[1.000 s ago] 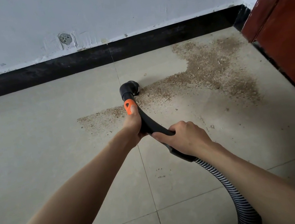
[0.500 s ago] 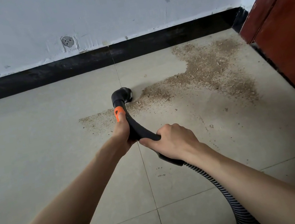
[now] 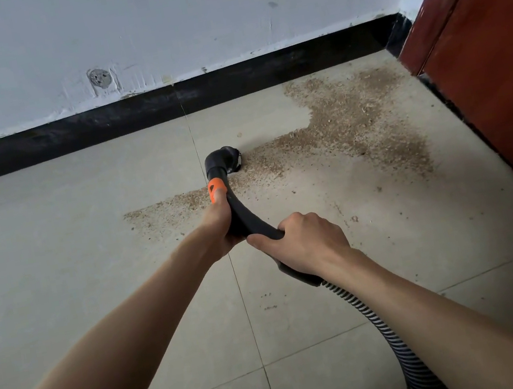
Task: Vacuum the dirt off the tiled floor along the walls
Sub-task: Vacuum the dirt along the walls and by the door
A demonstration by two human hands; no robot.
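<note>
My hands hid part of the wand (image 3: 245, 217); the ribbed hose (image 3: 398, 344) ran off-frame at five o'clock.

The nozzle (image 3: 229, 162) stands on the floor (image 3: 88, 258) at the left edge of the dirt (image 3: 350, 129), which spreads right toward the door (image 3: 502, 82), with the wall (image 3: 149, 24) behind.

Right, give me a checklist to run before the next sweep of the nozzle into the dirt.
1. Left hand grips the vacuum handle near the orange band: ok.
2. Right hand grips further back: ok.
3. Nozzle down at the dirt edge: ok.
4. Hose free of kinks: ok where visible.
5. Dirt all cleared: not ok.
6. Suction running: cannot tell.
</note>
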